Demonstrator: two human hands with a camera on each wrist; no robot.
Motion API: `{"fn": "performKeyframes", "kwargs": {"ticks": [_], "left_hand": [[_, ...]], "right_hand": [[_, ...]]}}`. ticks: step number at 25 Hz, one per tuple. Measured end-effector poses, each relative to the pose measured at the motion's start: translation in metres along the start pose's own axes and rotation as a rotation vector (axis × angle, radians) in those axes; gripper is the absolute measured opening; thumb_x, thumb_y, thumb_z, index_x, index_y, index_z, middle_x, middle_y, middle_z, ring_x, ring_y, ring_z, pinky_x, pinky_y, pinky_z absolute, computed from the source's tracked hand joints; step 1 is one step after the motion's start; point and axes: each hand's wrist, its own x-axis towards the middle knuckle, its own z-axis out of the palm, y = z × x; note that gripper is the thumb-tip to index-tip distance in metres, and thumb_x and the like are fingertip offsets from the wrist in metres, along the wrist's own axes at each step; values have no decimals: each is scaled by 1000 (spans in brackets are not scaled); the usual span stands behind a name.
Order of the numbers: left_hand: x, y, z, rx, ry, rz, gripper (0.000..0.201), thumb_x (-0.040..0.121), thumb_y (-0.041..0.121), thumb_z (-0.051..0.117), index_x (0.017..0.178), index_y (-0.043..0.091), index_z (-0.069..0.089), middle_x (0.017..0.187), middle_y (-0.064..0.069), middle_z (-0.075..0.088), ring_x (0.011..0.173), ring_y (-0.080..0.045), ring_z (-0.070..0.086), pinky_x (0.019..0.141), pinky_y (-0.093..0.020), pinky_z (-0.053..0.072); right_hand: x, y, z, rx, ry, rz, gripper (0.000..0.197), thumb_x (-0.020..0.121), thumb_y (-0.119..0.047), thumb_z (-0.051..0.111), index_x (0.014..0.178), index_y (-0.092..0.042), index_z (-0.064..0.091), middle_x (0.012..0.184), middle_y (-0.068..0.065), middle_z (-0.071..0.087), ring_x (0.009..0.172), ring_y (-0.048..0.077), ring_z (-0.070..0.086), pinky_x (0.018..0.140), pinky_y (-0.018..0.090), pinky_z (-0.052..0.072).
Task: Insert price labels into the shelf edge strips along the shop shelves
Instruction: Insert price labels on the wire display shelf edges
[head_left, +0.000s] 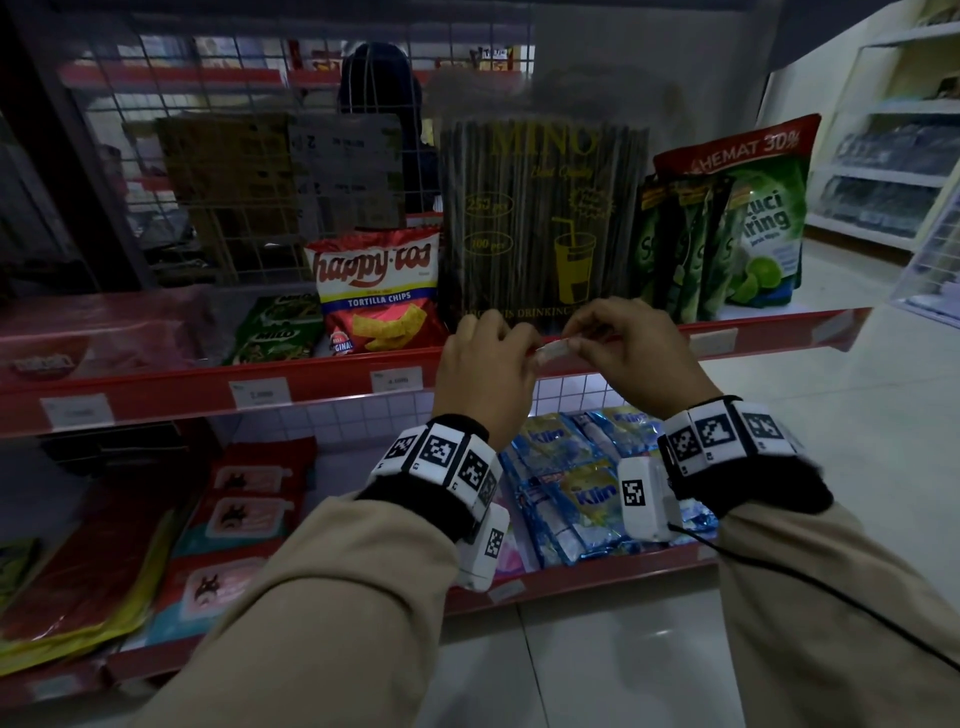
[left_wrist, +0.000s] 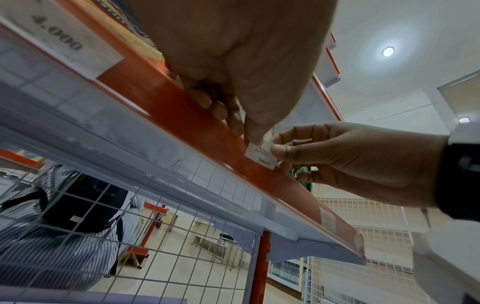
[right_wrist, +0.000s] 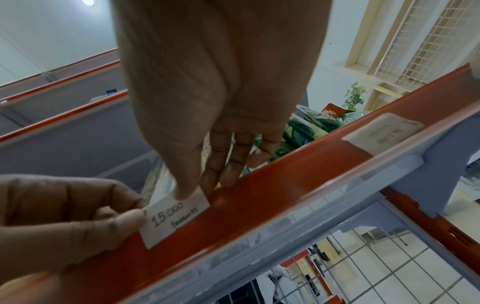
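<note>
- A small white price label (head_left: 555, 351) (left_wrist: 261, 154) (right_wrist: 174, 218), handwritten "15 000", is held against the red shelf edge strip (head_left: 311, 382) (left_wrist: 166, 102) (right_wrist: 285, 195) of the upper shelf, just below the pack of drinking straws (head_left: 540, 218).
- The label's left end is pinched by the left hand (head_left: 483, 374) (left_wrist: 233, 51) (right_wrist: 59, 222), thumb in front and curled fingers behind, so this hand is closed on the label.
- The label's right end is pinched by the right hand (head_left: 631, 353) (left_wrist: 350, 162) (right_wrist: 215, 82), thumb on its upper corner; the other fingertips (right_wrist: 228, 176) are laid on the strip's top edge.
- In the right wrist view the label is seen slightly tilted on the strip's face; whether it sits inside the clear cover cannot be told.
- Other labels are seated in the same strip: one reading "4.000" (head_left: 397, 380) (left_wrist: 59, 39) to the left, and a pale one (head_left: 714, 340) (right_wrist: 384, 131) to the right.
- On the upper shelf a bag of Happy Tos tortilla chips (head_left: 376, 291) is stood left of the straws, and green dish soap pouches (head_left: 727, 228) to their right.
- On the lower shelf blue Klin sachets (head_left: 571, 488) are laid under the hands.
</note>
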Motion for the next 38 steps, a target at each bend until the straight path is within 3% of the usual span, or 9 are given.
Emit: {"fn": "performKeyframes", "kwargs": {"ticks": [7, 16, 25, 29, 34, 38], "left_hand": [[2, 1, 0, 50, 8, 7, 20, 95, 27, 52, 106, 19, 66, 91, 2, 37, 94, -23, 41, 74, -29, 26], [2, 0, -2, 33, -9, 13, 18, 95, 28, 49, 107, 19, 60, 100, -3, 49, 97, -23, 42, 79, -31, 31], [3, 0, 3, 41, 11, 2, 19, 95, 26, 52, 101, 15, 66, 98, -6, 52, 96, -26, 43, 76, -33, 32], [0, -2, 3, 4, 78, 13, 9, 87, 16, 61, 96, 16, 60, 94, -5, 55, 91, -25, 45, 72, -31, 31], [-5, -6, 0, -14, 105, 42, 9, 84, 4, 59, 87, 12, 62, 92, -7, 52, 87, -26, 43, 67, -32, 32], [-13, -5, -5, -52, 77, -8, 14, 89, 14, 57, 100, 11, 65, 105, -8, 50, 99, -26, 42, 81, -39, 41]], "right_hand": [[1, 9, -6, -195, -109, -27, 14, 85, -25, 68, 96, -17, 66, 93, 2, 56, 93, 20, 48, 77, 30, 37], [-3, 10, -2, -320, -138, -63, 20, 91, -29, 60, 102, -14, 67, 104, 8, 55, 99, 25, 45, 76, 31, 38], [-5, 9, -1, -291, -132, -34, 18, 91, -25, 59, 104, -14, 64, 103, 7, 54, 99, 25, 44, 77, 31, 35], [-9, 9, 1, -217, -58, -24, 14, 88, -18, 61, 101, -14, 58, 104, 4, 56, 98, 23, 45, 76, 30, 33], [-13, 8, 12, -242, 73, 0, 15, 88, -16, 63, 101, -9, 61, 104, 13, 53, 101, 29, 44, 77, 31, 34], [-21, 3, 22, -289, 225, 3, 15, 86, -9, 61, 100, -8, 65, 101, 14, 57, 98, 32, 45, 79, 39, 40]]}}
